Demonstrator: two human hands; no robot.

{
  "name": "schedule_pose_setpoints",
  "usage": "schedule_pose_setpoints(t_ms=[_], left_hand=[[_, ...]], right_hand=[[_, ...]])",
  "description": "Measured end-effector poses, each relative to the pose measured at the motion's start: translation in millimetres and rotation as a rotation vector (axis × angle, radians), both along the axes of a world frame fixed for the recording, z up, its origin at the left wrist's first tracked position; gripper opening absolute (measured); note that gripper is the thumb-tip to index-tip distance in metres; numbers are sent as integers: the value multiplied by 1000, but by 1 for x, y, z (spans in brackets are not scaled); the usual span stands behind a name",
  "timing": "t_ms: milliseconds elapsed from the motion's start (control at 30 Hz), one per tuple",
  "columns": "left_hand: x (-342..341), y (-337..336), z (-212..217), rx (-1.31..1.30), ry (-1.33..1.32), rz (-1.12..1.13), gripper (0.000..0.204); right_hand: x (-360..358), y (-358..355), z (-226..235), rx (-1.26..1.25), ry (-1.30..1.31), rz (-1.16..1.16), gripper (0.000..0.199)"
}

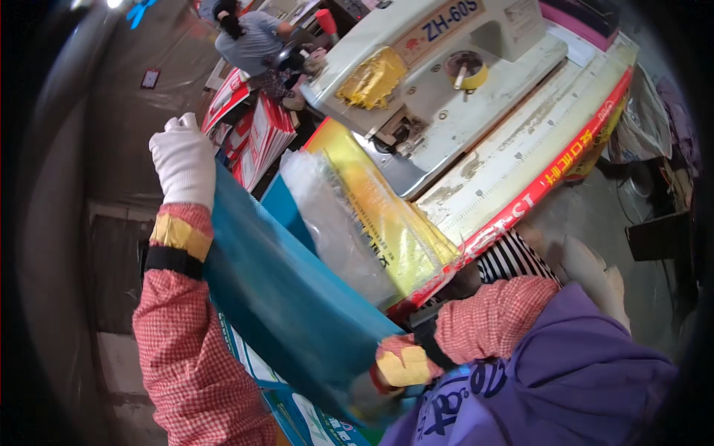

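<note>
At the bottom centre of the frame the right hand [372,394] gripped the near end of a blue woven bag [290,297], though its fingers were too hidden behind the fabric to tell. The bag ran diagonally to the upper left, where the gloved left hand [184,160] pinched its far corner. Beyond, upper centre, stood a white sewing machine [439,67]

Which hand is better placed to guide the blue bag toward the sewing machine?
Left, probably. The left hand grips the top edge of the blue bag, raised nearer the sewing machine. The right hand is low near the body, mostly hidden behind the bag.
</note>
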State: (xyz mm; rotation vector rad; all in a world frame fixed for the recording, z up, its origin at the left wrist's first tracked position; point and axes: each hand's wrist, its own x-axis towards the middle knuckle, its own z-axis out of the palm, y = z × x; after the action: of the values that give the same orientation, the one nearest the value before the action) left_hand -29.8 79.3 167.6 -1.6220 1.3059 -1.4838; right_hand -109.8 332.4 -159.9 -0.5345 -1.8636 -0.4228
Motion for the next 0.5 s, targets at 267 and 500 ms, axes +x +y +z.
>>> schedule_pose_setpoints(t_ms=[267,500], left_hand=[[-15,-26,-31,92,318,245,20],[-33,-36,-35,180,298,251,20]], right_hand=[[-142,-133,-4,793,-1199,1738,20],[-256,-254,106,1599,-1821,2175,30]])
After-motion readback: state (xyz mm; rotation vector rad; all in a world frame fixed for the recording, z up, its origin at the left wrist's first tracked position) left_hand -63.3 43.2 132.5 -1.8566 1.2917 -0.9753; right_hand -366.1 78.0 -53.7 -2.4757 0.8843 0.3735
